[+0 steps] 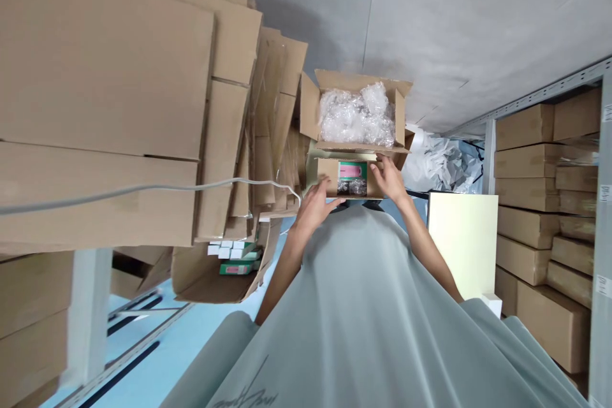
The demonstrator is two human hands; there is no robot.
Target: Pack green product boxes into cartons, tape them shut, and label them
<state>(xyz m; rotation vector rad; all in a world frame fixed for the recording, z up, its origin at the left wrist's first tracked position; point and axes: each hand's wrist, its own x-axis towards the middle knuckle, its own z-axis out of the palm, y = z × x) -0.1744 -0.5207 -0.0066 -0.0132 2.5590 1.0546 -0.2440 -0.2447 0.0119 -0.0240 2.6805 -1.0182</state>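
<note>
In front of my body stands a small open cardboard box (327,169). Inside it lie a green and pink packet (351,170) and some clear bubble wrap (352,187). My left hand (314,207) rests at the box's left side near its front edge, thumb apart from the fingers. My right hand (389,178) is at the right flap, with its fingers spread over the edge. Neither hand is wrapped round anything. Just behind it, a larger open carton (310,108) holds a heap of crumpled bubble wrap (356,115).
Flattened cardboard boxes (105,64) stand stacked at left, crossed by a grey cable (143,190). Below them, an open carton (205,280) holds several green and white packets (238,268). White plastic wrapping (442,162) lies behind a pale board (463,245). Shelved cartons (526,194) fill the right.
</note>
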